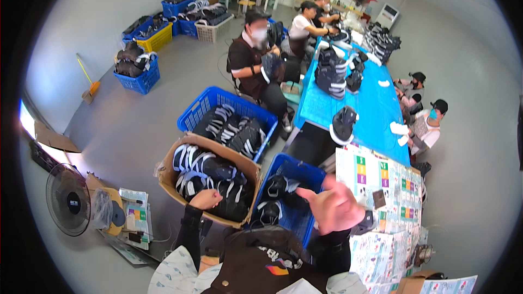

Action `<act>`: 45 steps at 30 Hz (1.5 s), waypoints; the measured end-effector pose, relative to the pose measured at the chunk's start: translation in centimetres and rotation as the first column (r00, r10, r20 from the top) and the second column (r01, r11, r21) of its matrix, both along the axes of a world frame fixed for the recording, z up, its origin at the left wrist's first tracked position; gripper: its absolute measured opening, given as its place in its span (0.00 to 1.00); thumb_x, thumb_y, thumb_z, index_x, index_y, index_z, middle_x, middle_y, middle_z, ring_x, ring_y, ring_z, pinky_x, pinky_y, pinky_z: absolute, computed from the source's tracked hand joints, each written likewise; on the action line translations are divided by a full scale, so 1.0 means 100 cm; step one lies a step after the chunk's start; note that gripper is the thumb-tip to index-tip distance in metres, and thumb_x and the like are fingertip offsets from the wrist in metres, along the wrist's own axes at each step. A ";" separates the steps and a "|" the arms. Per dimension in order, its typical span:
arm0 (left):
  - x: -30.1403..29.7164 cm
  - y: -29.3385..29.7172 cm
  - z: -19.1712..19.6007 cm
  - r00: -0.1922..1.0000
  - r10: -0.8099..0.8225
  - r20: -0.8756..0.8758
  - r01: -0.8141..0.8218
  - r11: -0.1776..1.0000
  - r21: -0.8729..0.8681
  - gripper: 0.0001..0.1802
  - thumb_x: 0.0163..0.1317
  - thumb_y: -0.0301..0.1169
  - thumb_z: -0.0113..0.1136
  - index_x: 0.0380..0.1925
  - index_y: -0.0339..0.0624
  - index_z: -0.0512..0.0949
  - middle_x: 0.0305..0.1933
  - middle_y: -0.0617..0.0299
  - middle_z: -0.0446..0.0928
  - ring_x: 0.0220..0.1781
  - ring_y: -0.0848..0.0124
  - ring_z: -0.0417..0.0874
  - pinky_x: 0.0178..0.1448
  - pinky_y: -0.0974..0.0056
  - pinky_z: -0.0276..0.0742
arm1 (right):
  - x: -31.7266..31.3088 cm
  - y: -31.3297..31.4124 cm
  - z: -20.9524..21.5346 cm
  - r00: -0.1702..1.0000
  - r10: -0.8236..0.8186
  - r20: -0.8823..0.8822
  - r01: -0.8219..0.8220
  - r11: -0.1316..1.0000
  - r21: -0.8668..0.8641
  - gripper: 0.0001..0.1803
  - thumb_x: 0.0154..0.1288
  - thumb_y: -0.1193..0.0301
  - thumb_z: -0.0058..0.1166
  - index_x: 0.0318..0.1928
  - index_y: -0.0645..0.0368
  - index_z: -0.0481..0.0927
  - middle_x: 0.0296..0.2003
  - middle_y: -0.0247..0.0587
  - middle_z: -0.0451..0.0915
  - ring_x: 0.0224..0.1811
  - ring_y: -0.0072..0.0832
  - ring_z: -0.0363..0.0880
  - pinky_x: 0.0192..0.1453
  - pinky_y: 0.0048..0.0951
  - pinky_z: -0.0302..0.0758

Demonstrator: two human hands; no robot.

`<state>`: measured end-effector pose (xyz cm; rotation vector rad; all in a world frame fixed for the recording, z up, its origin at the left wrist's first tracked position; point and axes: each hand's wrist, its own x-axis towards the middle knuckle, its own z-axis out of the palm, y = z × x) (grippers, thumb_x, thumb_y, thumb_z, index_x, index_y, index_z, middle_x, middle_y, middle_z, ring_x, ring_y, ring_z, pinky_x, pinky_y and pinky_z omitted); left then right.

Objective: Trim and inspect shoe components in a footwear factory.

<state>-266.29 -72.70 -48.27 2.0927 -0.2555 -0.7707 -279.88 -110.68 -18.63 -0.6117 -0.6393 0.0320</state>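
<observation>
Head view: wide downward look, both of the wearer's hands in the lower middle of the frame.
Black shoes [210, 166]: piled in the cardboard box [251, 171], lower centre-left of the frame.
Shoe axis: the uppermost lies roughly left to right, its right end dipping; white straps cross it (which end is the toe cannot be told).
Box axis: rim slants from upper left down to lower right.
Shoe markings: white straps or stripes; no legible lettering at this size.
Printed sheets [376, 253]: lower right, covering the near tabletop, with green, orange and purple blocks and small print.
Apron [245, 272]: dark, bottom centre, with a white mark and a coloured patch.
Left hand [206, 200]: over the box's near edge, back upward, fingers curled inward beside the shoes; whether they grip or touch one cannot be told.
Right hand [335, 207]: raised between the blue crate [306, 172] and the sheets, thumb stretched toward the left of the frame, fingers spread loosely and blurred, nothing seen in them.
Forearms: dark-sleeved, rising from the lower edge, set well apart.
</observation>
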 end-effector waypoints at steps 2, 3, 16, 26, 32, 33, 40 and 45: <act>-0.001 -0.001 0.000 0.996 -0.056 0.065 0.052 0.997 0.064 0.17 0.69 0.43 0.62 0.36 0.37 0.84 0.28 0.58 0.86 0.29 0.65 0.88 0.37 0.62 0.82 | 0.012 0.036 0.083 0.872 0.115 0.476 0.374 0.472 -0.799 0.55 0.69 0.53 0.65 0.82 0.69 0.49 0.62 0.64 0.81 0.68 0.50 0.80 0.87 0.62 0.41; 0.005 -0.012 0.006 0.997 -0.073 0.034 0.071 0.996 0.058 0.17 0.69 0.43 0.63 0.37 0.37 0.84 0.29 0.57 0.86 0.29 0.64 0.88 0.38 0.62 0.83 | 0.015 0.056 0.088 0.810 -0.010 0.587 0.543 0.392 -0.743 0.56 0.68 0.51 0.67 0.82 0.67 0.51 0.72 0.64 0.66 0.77 0.55 0.63 0.86 0.64 0.39; 0.012 -0.040 0.016 0.954 -0.278 0.112 0.274 0.960 0.054 0.17 0.70 0.42 0.63 0.43 0.39 0.85 0.40 0.49 0.88 0.43 0.51 0.90 0.52 0.52 0.84 | 0.074 0.062 0.072 0.754 -0.154 0.638 0.636 -0.071 -0.769 0.58 0.62 0.60 0.72 0.85 0.47 0.48 0.40 0.47 0.86 0.36 0.45 0.86 0.41 0.41 0.82; -0.035 -0.090 0.212 0.903 -0.112 -0.414 -0.371 0.279 -0.886 0.21 0.72 0.39 0.50 0.20 0.46 0.62 0.24 0.65 0.63 0.32 0.68 0.65 0.43 0.63 0.63 | 0.079 0.123 -0.006 0.265 -0.201 0.943 0.961 0.134 -0.241 0.11 0.40 0.72 0.62 0.23 0.55 0.71 0.22 0.39 0.66 0.24 0.38 0.70 0.31 0.34 0.64; -0.044 -0.021 0.175 0.970 0.147 0.191 0.133 0.336 -0.932 0.24 0.78 0.38 0.44 0.19 0.40 0.63 0.22 0.59 0.65 0.25 0.65 0.65 0.34 0.62 0.62 | 0.011 0.061 -0.016 0.861 0.476 0.182 -0.265 0.724 -0.637 0.17 0.75 0.61 0.54 0.30 0.59 0.78 0.29 0.47 0.74 0.36 0.46 0.75 0.45 0.45 0.67; -0.039 -0.018 0.197 0.978 0.002 0.207 0.203 0.196 -0.959 0.27 0.78 0.37 0.44 0.16 0.40 0.61 0.19 0.59 0.62 0.21 0.64 0.62 0.31 0.61 0.60 | 0.031 0.069 -0.066 0.241 0.934 0.262 -0.741 0.352 -0.572 0.23 0.77 0.58 0.54 0.25 0.60 0.76 0.26 0.49 0.75 0.33 0.48 0.76 0.44 0.46 0.67; -0.094 0.040 0.134 0.988 0.130 -0.079 -0.134 0.499 -0.856 0.28 0.73 0.34 0.48 0.11 0.46 0.55 0.14 0.61 0.56 0.17 0.68 0.54 0.27 0.63 0.50 | 0.026 0.057 -0.058 0.881 0.436 -0.186 -0.402 0.479 -0.780 0.16 0.71 0.64 0.61 0.29 0.61 0.79 0.30 0.42 0.77 0.38 0.40 0.76 0.49 0.40 0.73; -0.067 0.045 0.052 0.941 0.282 -0.190 -0.340 0.774 -0.534 0.24 0.77 0.40 0.46 0.17 0.48 0.62 0.19 0.70 0.60 0.23 0.79 0.60 0.30 0.67 0.53 | 0.115 0.165 0.028 0.454 -0.170 0.874 0.890 0.055 -0.452 0.44 0.45 0.53 0.84 0.60 0.57 0.77 0.65 0.55 0.70 0.71 0.59 0.69 0.70 0.58 0.73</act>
